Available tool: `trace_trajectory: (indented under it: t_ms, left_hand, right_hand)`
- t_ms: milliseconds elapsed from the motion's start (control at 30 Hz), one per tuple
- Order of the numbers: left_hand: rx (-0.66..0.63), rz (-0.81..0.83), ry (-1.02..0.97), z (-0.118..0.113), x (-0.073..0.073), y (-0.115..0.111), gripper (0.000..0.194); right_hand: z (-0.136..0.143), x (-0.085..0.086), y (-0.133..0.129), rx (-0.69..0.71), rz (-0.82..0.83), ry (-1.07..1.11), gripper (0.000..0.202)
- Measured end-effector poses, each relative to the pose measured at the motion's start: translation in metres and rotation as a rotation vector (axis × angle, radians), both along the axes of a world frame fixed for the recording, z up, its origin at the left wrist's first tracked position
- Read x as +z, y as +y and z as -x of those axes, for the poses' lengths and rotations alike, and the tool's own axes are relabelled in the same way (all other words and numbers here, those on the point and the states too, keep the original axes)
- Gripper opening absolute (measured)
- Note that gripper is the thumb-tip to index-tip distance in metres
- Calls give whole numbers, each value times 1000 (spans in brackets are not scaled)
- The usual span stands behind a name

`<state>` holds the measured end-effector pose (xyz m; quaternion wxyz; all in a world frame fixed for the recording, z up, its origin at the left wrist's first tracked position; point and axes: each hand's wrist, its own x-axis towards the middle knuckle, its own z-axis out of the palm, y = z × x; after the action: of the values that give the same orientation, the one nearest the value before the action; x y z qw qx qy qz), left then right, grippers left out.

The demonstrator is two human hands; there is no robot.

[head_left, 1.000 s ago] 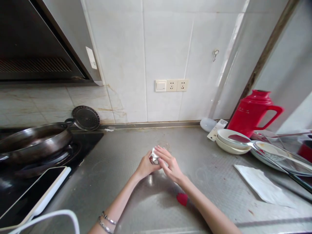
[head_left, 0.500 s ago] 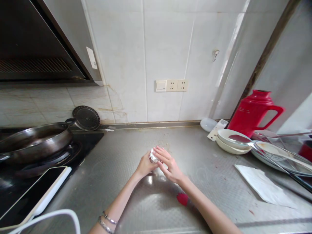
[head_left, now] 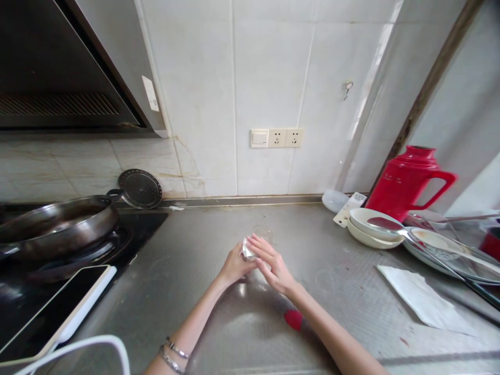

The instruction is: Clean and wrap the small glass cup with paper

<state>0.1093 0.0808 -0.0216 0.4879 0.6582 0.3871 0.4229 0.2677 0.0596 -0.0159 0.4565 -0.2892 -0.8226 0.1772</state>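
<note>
A small crumpled wad of white-and-silver wrapper (head_left: pixel 247 249) sits pinched between both hands over the middle of the counter: the left hand (head_left: pixel 233 266) curls around it from the left and below, gripping it, while the right hand (head_left: pixel 273 264) lays its extended fingers (head_left: pixel 261 245) across its right side and top, pressing on it (most of the wad is hidden behind them). Under the hands stretches a dull steel countertop (head_left: pixel 219 312), with a small red object (head_left: pixel 294 319) lying beneath the right forearm. Well left of the fingers a dark wok (head_left: pixel 54 226) rests on a black hob (head_left: pixel 128 234); well right of them lie a sheet of white paper (head_left: pixel 420 299), stacked white bowls (head_left: pixel 373 229) and a red jug (head_left: pixel 408 179). White wall tiles rise behind, bearing a cream switch and sockets (head_left: pixel 276 138). No writing is legible anywhere.
</note>
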Motion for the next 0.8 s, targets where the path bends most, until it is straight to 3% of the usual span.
trace_trajectory:
  t_ms: [100, 267, 467, 633, 800]
  left_hand:
    - [31, -31, 37, -1, 0, -2, 57]
    - [66, 15, 96, 0, -1, -1, 50]
    - [18, 63, -7, 2, -2, 2, 54]
    - [10, 53, -2, 2, -7, 5, 61]
    - [-12, 10, 12, 4, -12, 7, 96]
  right_hand:
    - [0, 0, 3, -17, 82, 60, 41]
    - [0, -6, 12, -39, 353, 283, 40]
    - [3, -13, 19, 71, 684, 523, 50]
    - [3, -1, 13, 99, 694, 505, 59]
    - [3, 6, 10, 49, 683, 470, 58]
